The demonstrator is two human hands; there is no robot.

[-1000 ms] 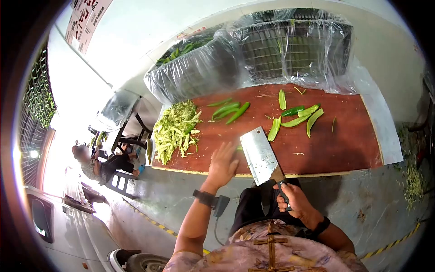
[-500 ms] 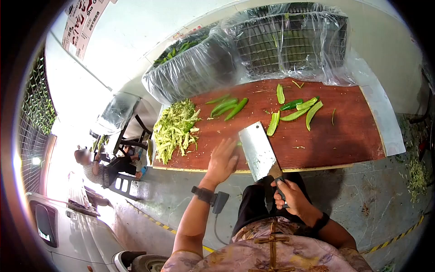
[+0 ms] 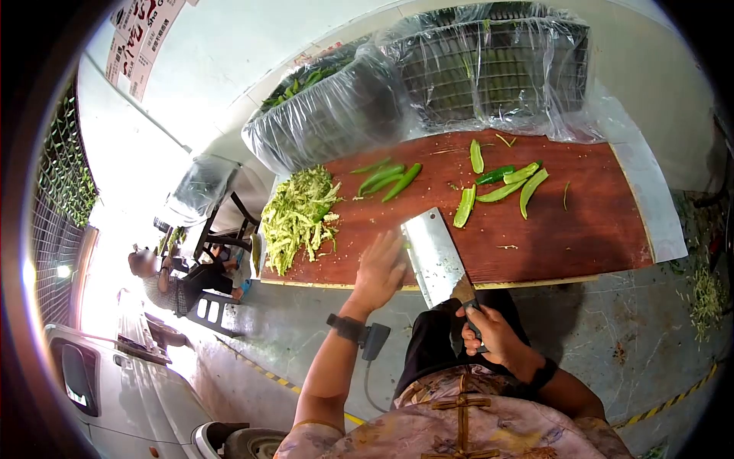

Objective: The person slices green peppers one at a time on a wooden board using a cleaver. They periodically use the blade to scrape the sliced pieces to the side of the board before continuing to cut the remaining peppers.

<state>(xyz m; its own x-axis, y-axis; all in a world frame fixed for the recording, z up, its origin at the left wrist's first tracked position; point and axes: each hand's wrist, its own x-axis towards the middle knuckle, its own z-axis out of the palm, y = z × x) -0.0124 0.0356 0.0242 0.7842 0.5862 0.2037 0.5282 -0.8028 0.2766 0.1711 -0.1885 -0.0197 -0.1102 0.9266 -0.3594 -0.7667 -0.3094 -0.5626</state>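
My right hand (image 3: 493, 333) is closed round the dark handle of a cleaver (image 3: 437, 256). Its broad blade, flecked with green bits, lies over the front edge of the red-brown board (image 3: 581, 241). Just left of the blade, my left hand (image 3: 381, 268) is flat on the board with fingers stretched out; a sliver of green shows by the fingertips, and what is under the palm is hidden. Whole green peppers (image 3: 380, 179) lie beyond my left hand. Split pepper halves (image 3: 465, 206) lie to the right. A heap of shredded pepper (image 3: 297, 222) covers the board's left end.
Two plastic-lined crates (image 3: 489, 76) (image 3: 329, 115) stand along the back, the left one showing green peppers. A seated person (image 3: 180, 283) is at far left, near a white vehicle (image 3: 130, 390). Shreds (image 3: 707, 298) are scattered on the floor at right.
The whole view has shifted slightly, with things a little further right. My left hand stays flat beside the blade, and the cleaver keeps about the same place in my right hand.
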